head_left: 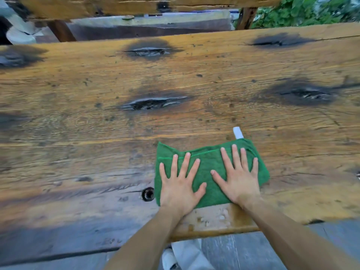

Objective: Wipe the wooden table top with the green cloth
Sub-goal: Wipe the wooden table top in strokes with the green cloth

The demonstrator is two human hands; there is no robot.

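Note:
A folded green cloth [208, 168] with a white tag [238, 132] at its far edge lies flat on the wooden table top [97, 123], close to the near edge. My left hand [180, 184] presses on the cloth's left half with fingers spread straight. Flat on the right half lies my right hand [238, 178], fingers also spread. Both palms sit near the cloth's front edge.
The table top carries several dark charred knots [153, 103] and a small round hole [148, 193] just left of the cloth. A wooden bench back [136, 4] stands beyond the far edge. Green plants [303, 10] are at the top right. Grey floor boards show below the near edge.

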